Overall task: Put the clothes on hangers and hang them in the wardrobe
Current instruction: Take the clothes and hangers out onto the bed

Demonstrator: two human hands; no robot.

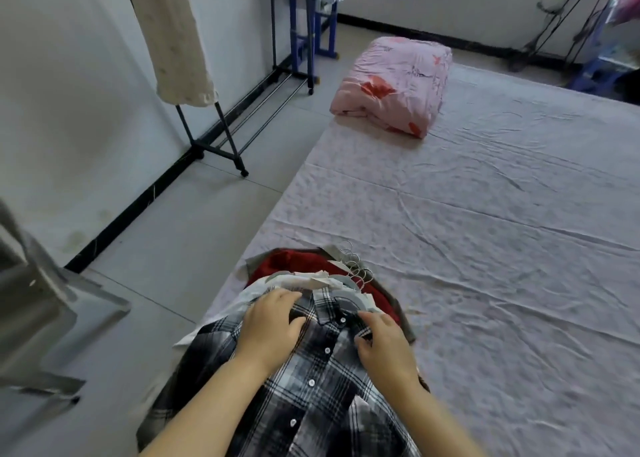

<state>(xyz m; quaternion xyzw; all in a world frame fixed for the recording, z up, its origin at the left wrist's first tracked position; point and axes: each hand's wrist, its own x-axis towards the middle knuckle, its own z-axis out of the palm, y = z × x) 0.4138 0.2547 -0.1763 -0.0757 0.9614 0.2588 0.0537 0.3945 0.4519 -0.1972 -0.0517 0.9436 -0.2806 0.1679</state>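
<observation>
A wide bed (485, 214) with a wrinkled pale sheet fills the right side. A black rack (221, 137) stands along the left wall with a cream garment (176, 40) hanging from it. A folded pink quilt (394, 85) lies at the bed's far corner. At the near edge is a pile of clothes, a red top (294, 262) showing under a plaid shirt (311, 370) laid buttoned on top. The left hand (273, 321) rests on the shirt's shoulder, fingers spread and holding nothing. The right hand (388, 345) appears to pinch the fabric by the collar between thumb and curled fingers. Several wire hanger hooks (356, 266) fan out just beyond the collar.
</observation>
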